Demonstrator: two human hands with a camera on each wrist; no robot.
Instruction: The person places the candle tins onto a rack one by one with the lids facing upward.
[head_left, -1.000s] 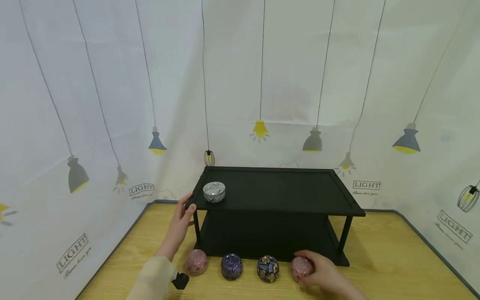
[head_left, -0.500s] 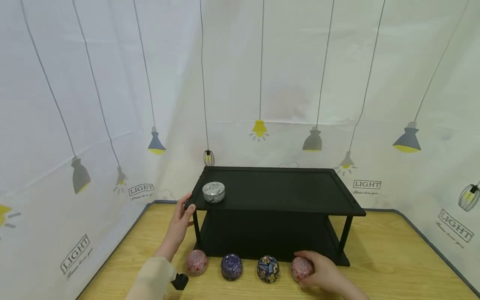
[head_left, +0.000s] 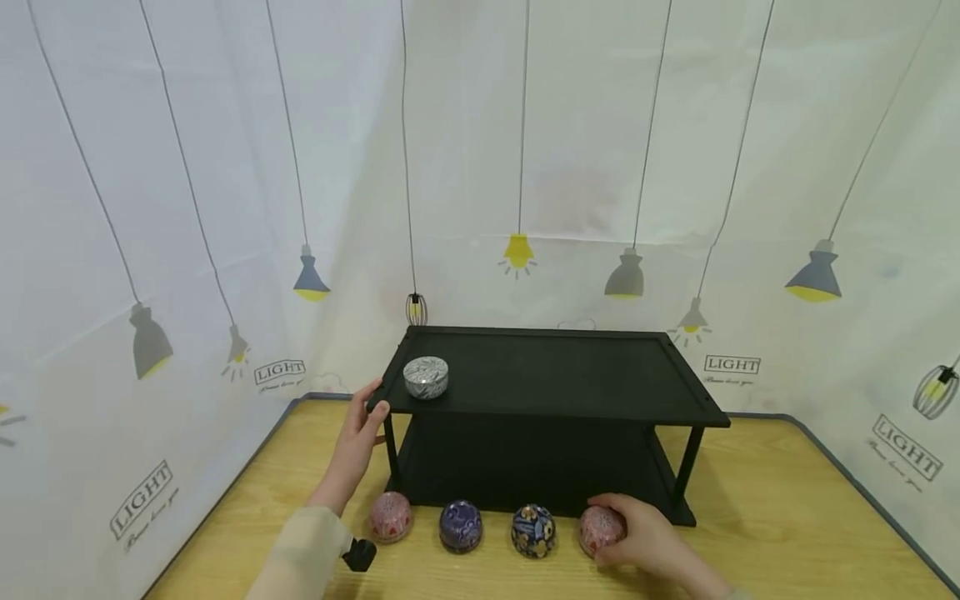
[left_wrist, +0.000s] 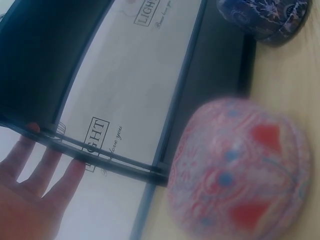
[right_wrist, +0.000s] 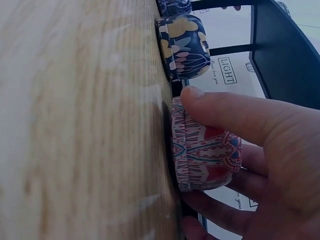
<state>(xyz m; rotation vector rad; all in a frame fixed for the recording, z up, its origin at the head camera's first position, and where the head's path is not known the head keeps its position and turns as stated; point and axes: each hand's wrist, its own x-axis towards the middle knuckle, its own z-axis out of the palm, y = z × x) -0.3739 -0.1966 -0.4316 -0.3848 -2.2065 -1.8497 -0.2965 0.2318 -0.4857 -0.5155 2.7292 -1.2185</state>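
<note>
My left hand (head_left: 354, 446) holds the front left corner of a black two-tier shelf (head_left: 555, 375), its thumb at the front edge and its fingers at the side. In the left wrist view those fingers (left_wrist: 47, 175) lie by the shelf's post. On the right, my right hand (head_left: 647, 537) grips a round pink patterned tin (head_left: 597, 531) that sits on the table, thumb on one side and fingers round the other. The right wrist view shows this tin (right_wrist: 205, 150) close up, with red and blue markings on it.
A grey-white patterned tin (head_left: 426, 378) stands on the upper tier at the left. Along the shelf's front, on the wooden table (head_left: 757, 492), sit another pink tin (head_left: 391, 517), a purple tin (head_left: 461, 527) and a navy floral tin (head_left: 533, 531). A lamp-printed backdrop (head_left: 585, 150) surrounds the table.
The head view has shifted slightly, so everything appears a little higher. Both hands keep their holds, and the tins and shelf stay in place.
</note>
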